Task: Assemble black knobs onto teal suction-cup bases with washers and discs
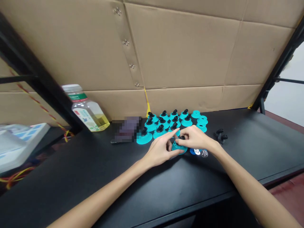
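Both my hands meet over a teal round disc (178, 148) on the black table (95, 171). My left hand (161, 148) grips the disc's near edge, its forefinger stretched toward the top. A small black clip (181, 137) on top of the disc is pinched by my right hand (196, 138). Behind them stand several teal discs with black clips (161, 129) in rows, plus three teal discs without clips (201, 122) at the right end. Two loose black clips (220, 135) lie right of my right hand.
A bottle of yellow liquid (87, 110) stands at the back left. A blurred dark object (127, 129) lies beside the teal rows. A blue and clear small item (199, 152) rests under my right wrist. Cardboard (190, 50) walls the back; black frame posts (277, 69) flank it.
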Demonstrator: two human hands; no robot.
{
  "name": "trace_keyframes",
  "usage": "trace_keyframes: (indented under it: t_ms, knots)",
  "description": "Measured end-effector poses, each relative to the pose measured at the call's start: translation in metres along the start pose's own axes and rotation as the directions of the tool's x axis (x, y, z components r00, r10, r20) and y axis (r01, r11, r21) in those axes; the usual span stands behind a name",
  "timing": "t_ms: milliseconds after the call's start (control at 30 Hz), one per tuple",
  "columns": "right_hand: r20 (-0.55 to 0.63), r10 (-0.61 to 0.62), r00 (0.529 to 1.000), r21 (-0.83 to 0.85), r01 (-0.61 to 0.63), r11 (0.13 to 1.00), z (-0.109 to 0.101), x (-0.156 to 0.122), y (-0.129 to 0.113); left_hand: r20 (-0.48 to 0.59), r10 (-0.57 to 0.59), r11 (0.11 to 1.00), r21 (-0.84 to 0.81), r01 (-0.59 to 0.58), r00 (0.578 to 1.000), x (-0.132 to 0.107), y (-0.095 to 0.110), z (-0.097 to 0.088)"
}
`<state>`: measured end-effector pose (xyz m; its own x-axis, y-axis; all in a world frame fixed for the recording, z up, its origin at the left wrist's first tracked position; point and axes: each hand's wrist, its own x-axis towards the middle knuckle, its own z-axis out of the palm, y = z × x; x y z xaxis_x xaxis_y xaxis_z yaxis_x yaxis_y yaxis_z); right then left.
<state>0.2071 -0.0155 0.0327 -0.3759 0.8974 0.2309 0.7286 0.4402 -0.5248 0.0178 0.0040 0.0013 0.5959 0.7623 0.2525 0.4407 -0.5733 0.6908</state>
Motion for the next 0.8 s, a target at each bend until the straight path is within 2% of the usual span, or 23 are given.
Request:
trace_keyframes:
  t_ms: [100, 167, 300, 367, 500, 667, 733, 800]
  knots:
    - [0.001, 0.015, 1.0, -0.011, -0.015, 1.0, -0.0004, -0.0003, -0.0007, 0.1, -0.019, 0.997, -0.07, 0.026, 0.995, -0.0001, 0.0002, -0.0022]
    - [-0.003, 0.013, 1.0, -0.018, -0.013, 1.0, -0.0002, -0.0001, -0.0007, 0.119, -0.053, 0.991, -0.113, 0.067, 0.992, 0.0003, 0.0007, -0.0027]
    - [-0.016, -0.007, 1.0, -0.028, 0.006, 1.0, 0.0003, 0.0004, -0.0007, -0.003, -0.073, 0.996, -0.057, 0.073, 0.997, 0.0007, 0.003, 0.001]
    - [-0.006, -0.011, 1.0, -0.027, 0.011, 1.0, 0.0005, 0.0005, -0.0007, -0.001, -0.042, 0.996, -0.073, 0.042, 0.999, 0.0007, 0.0025, 0.0022]
    - [-0.008, 0.018, 1.0, -0.041, -0.018, 0.999, 0.0015, 0.0002, 0.0005, 0.079, -0.039, 0.975, -0.214, 0.055, 0.996, 0.0016, -0.0019, -0.0018]
    - [-0.011, -0.01, 1.0, -0.014, 0.01, 1.0, 0.0019, -0.0004, 0.0018, 0.191, -0.069, 0.963, -0.245, 0.115, 0.979, 0.0035, -0.0018, -0.0063]
    - [-0.008, -0.01, 1.0, -0.028, 0.01, 1.0, 0.0015, -0.0004, 0.001, 0.179, -0.114, 0.957, -0.243, 0.156, 0.977, 0.0033, 0.0001, -0.0043]
    - [-0.012, 0.001, 1.0, -0.053, -0.002, 0.999, 0.0011, -0.0002, -0.0004, 0.098, -0.132, 0.968, -0.201, 0.15, 0.986, 0.0024, 0.0017, -0.0013]
